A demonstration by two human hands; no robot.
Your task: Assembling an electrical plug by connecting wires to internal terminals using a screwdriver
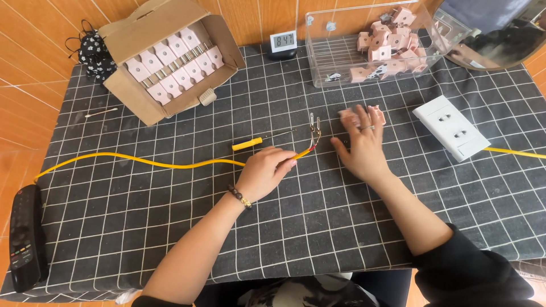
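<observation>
My left hand (265, 171) pinches a yellow cable (142, 162) near its stripped end, where bare metal prongs (314, 122) stick up from red and yellow wires. My right hand (363, 149) lies flat on the table with fingers spread, its fingertips resting on a pink plug part (376, 112). A screwdriver with a yellow handle (248, 144) lies just above my left hand.
A cardboard box (165, 57) of pink plug parts stands at the back left. A clear bin (375, 48) holds several more at the back right. A white socket block (451, 126) with a yellow cable lies right. A small clock (282, 41), a remote (24, 239) and a cotton swab (101, 112) are also here.
</observation>
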